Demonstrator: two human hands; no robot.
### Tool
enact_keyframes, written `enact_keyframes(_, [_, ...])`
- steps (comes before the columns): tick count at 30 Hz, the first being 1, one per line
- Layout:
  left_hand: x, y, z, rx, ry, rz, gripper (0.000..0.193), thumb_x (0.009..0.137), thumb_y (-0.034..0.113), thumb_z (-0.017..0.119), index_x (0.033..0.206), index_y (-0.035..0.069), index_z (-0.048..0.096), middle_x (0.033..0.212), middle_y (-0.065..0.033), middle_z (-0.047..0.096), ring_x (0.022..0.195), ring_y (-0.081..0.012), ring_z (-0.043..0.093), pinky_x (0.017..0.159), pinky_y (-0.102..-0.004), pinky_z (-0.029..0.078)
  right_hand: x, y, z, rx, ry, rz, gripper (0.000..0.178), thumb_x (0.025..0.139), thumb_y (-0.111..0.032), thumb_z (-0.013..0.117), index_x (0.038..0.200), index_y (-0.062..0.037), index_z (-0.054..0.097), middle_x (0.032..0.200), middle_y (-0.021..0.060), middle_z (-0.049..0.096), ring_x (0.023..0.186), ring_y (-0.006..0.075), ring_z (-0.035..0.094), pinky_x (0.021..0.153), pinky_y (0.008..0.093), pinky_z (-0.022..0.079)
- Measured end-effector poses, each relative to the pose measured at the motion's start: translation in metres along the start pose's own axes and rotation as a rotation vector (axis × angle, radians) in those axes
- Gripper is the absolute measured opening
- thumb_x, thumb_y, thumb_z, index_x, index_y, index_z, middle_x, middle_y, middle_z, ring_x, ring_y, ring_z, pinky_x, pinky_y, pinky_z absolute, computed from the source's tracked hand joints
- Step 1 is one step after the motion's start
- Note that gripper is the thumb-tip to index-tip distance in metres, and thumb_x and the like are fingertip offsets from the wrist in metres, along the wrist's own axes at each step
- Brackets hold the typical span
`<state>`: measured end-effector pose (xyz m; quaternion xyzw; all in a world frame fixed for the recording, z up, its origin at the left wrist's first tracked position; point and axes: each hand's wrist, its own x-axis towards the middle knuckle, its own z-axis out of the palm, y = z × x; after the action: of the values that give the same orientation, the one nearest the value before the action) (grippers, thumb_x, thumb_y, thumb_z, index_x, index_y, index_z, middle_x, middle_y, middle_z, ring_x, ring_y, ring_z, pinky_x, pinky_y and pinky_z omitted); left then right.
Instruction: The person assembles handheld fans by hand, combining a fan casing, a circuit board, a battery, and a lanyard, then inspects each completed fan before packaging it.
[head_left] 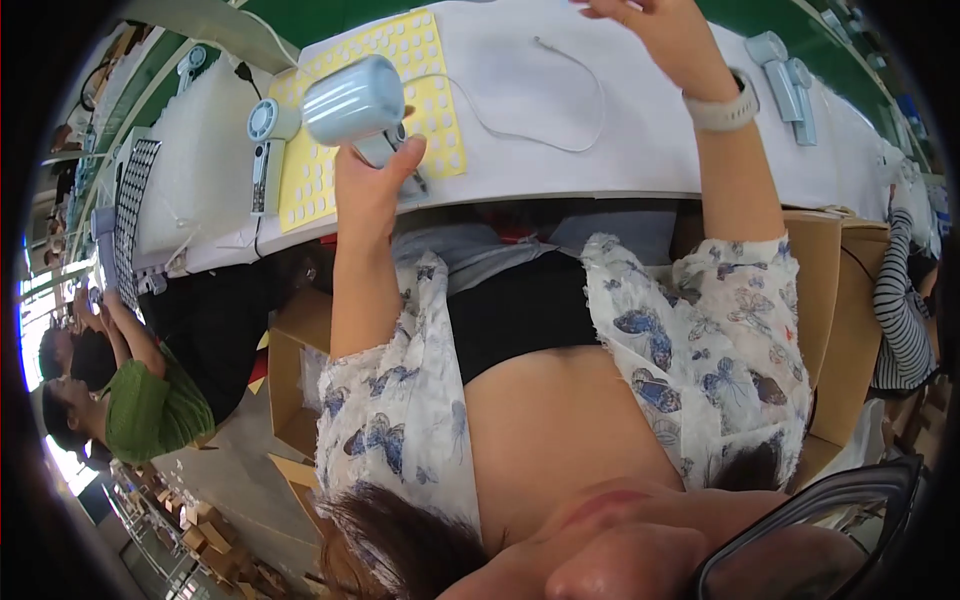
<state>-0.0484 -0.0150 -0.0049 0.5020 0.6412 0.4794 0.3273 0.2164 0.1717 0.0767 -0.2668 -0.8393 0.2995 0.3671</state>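
My left hand (375, 185) is closed round the handle of a light blue handheld fan (355, 100), whose glossy rounded head points up and to the left. It is held over the table's near edge, in front of a yellow sheet (435, 60) with rows of small white pads. My right hand (665, 35) is raised above the far part of the table, partly cut off by the top edge, with its fingers stretched to the left. Nothing shows in it. A white cable (560, 147) curves across the white table (640, 170) between the hands.
Another light blue fan (265, 125) lies left of the yellow sheet, beside a foam-wrapped stack (190, 170). More light blue fans (790, 95) lie at the right. Cardboard boxes (840, 290) stand below the table. Co-workers sit at the left (160, 400) and right (900, 310).
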Motion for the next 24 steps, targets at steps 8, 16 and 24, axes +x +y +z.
enact_keyframes(8, [-0.009, 0.026, 0.04, -1.29, -0.16, 0.065, 0.071, 0.077, 0.069, 0.051, 0.109, 0.006, 0.054, 0.128, -0.0161, 0.049, 0.128, -0.0332, 0.038, 0.105, -0.0543, 0.032, -0.079, -0.059, 0.093, -0.032, 0.191, -0.198, 0.028, 0.087, -0.014, 0.06, 0.114, -0.0198, 0.064, 0.117, 0.014, 0.054, 0.11, 0.0357, 0.051, 0.09, 0.0426, 0.045])
enact_keyframes(16, [-0.002, 0.021, 0.035, -1.373, -0.252, 0.191, 0.071, 0.08, 0.072, 0.041, 0.1, 0.005, 0.054, 0.126, -0.0182, 0.05, 0.122, -0.035, 0.046, 0.098, -0.0521, 0.043, -0.078, -0.086, 0.043, 0.212, -0.183, -0.315, 0.022, 0.085, -0.002, 0.055, 0.105, -0.0003, 0.064, 0.106, 0.0196, 0.06, 0.105, 0.0287, 0.057, 0.082, 0.035, 0.049])
enact_keyframes(24, [-0.012, 0.035, 0.051, -1.135, -0.361, 0.264, 0.069, 0.08, 0.072, 0.042, 0.094, 0.006, 0.054, 0.121, -0.0221, 0.051, 0.116, -0.0351, 0.052, 0.089, -0.0486, 0.05, -0.057, -0.112, 0.019, 1.618, -0.452, -0.95, 0.023, 0.089, -0.016, 0.053, 0.088, 0.0022, 0.067, 0.083, 0.0198, 0.066, 0.077, 0.0281, 0.064, 0.065, 0.0352, 0.055])
